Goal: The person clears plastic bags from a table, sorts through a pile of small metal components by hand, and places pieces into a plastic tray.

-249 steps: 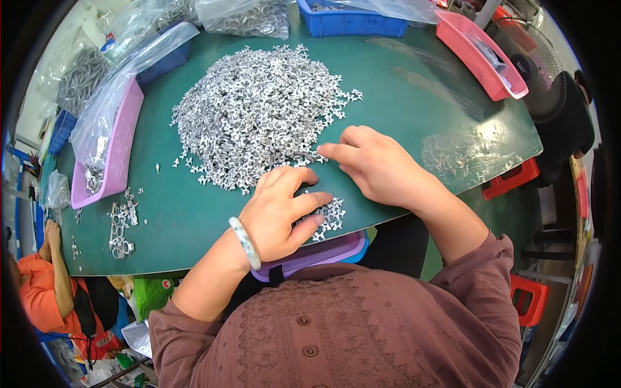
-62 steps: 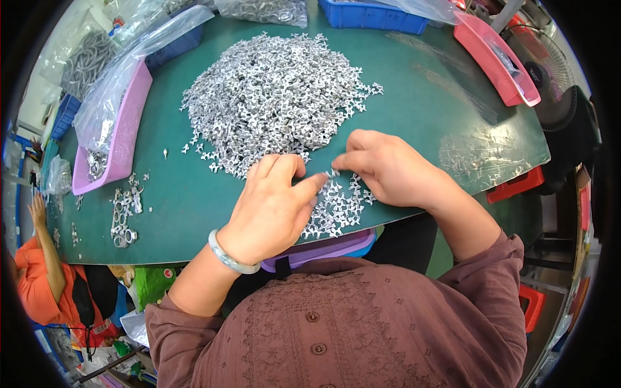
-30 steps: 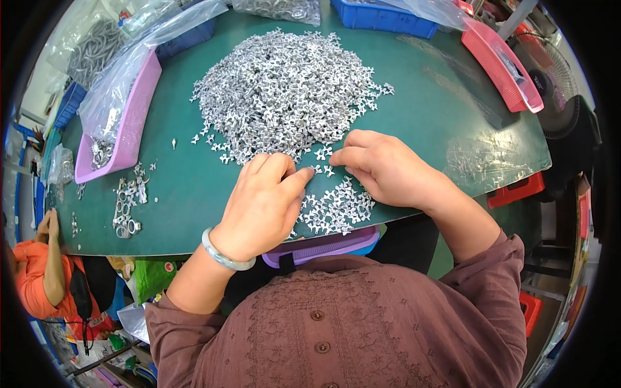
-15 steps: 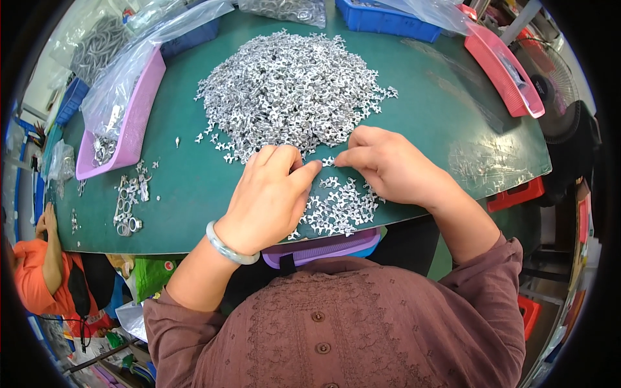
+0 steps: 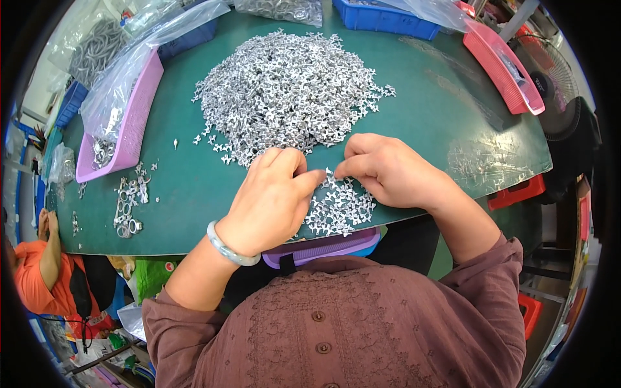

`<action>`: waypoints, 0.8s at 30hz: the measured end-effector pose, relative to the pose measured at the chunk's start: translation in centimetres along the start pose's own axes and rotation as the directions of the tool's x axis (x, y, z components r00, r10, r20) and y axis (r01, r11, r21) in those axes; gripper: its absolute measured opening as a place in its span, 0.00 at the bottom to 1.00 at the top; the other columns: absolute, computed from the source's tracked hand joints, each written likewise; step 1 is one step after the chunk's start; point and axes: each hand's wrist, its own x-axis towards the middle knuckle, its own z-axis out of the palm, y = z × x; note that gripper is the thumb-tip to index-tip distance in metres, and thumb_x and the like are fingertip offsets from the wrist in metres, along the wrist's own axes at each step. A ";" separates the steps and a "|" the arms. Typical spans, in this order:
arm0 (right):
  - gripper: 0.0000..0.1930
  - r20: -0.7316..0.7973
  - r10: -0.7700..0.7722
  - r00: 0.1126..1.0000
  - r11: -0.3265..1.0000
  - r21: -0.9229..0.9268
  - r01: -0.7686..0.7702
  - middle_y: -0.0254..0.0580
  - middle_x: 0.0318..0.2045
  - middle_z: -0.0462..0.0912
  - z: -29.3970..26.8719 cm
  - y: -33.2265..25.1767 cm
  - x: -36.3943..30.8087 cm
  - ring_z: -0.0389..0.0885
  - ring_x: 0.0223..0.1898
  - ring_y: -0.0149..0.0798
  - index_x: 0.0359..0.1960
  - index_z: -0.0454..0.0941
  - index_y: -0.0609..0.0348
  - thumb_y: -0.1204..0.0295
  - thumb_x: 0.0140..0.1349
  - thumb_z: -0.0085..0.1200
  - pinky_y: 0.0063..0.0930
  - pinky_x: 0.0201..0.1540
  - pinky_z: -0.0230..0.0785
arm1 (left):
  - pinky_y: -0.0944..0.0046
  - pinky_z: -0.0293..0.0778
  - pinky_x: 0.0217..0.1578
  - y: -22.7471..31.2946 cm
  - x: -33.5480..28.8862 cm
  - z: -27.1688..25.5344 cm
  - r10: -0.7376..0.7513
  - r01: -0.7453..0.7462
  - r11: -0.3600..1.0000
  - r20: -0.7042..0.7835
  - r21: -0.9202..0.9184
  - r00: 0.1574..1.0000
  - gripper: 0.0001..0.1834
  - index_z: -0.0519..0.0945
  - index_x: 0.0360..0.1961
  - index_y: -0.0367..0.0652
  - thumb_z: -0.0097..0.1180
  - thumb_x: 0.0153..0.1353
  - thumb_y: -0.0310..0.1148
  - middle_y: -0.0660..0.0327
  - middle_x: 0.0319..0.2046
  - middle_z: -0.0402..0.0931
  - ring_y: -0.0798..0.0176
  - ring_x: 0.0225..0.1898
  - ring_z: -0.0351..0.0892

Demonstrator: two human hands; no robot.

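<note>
A large heap of small silver metal pieces (image 5: 284,90), each with several short arms, lies on the green table (image 5: 427,129). Nearer me is a smaller scatter of the same pieces (image 5: 339,210). My left hand (image 5: 268,200), with a pale bangle (image 5: 226,247) at the wrist, has curled fingers with thumb and forefinger at the scatter's far edge. Facing it, my right hand (image 5: 391,169) is closed in a pinch. One small metal piece (image 5: 328,173) shows between the two sets of fingertips; whether either hand grips it is hidden.
At the left stands a pink basket (image 5: 132,129) with a plastic bag and metal parts; rings and small parts (image 5: 129,204) lie near it. A blue tray (image 5: 388,19) and a red basket (image 5: 501,68) are at the back. A purple basket (image 5: 323,247) sits below the front edge. Another person (image 5: 48,271) is at left.
Both hands have moved slightly toward me, from the gap below the heap to the far edge of the small scatter. Their fingertips stay close together.
</note>
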 end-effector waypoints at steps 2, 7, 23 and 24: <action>0.11 0.034 -0.033 0.999 0.998 0.046 0.032 0.44 0.33 0.77 0.0 -0.2 0.2 0.79 0.38 0.50 0.40 0.85 0.56 0.78 0.56 0.56 0.41 0.41 0.73 | 0.57 0.69 0.43 0.1 -0.4 -0.4 0.033 -0.028 0.994 0.046 -0.102 0.998 0.16 0.85 0.44 0.41 0.58 0.53 0.20 0.57 0.35 0.72 0.53 0.39 0.72; 0.14 0.073 -0.079 0.994 0.988 -0.125 0.088 0.42 0.32 0.76 0.4 -0.3 0.7 0.77 0.36 0.50 0.43 0.83 0.57 0.82 0.54 0.57 0.41 0.37 0.71 | 0.57 0.69 0.42 -0.7 -1.5 -0.8 0.009 -0.012 0.995 -0.039 -0.100 0.999 0.16 0.84 0.43 0.40 0.57 0.52 0.19 0.57 0.34 0.73 0.53 0.38 0.72; 0.11 0.010 -0.018 1.000 0.987 -0.158 0.020 0.42 0.31 0.77 0.6 -1.7 2.4 0.79 0.35 0.50 0.43 0.82 0.59 0.78 0.59 0.56 0.42 0.37 0.73 | 0.56 0.70 0.44 -1.5 -2.9 -1.3 -0.051 0.052 0.999 -0.115 0.005 0.992 0.16 0.83 0.44 0.39 0.56 0.53 0.18 0.57 0.34 0.74 0.51 0.38 0.74; 0.10 -0.014 -0.009 1.000 0.990 -0.142 0.007 0.43 0.31 0.77 0.8 -1.7 2.4 0.79 0.35 0.50 0.42 0.82 0.59 0.78 0.59 0.56 0.42 0.37 0.72 | 0.56 0.70 0.44 -1.5 -3.0 -1.3 -0.045 0.045 0.999 -0.118 -0.001 0.992 0.16 0.83 0.44 0.39 0.56 0.53 0.18 0.57 0.35 0.74 0.51 0.38 0.73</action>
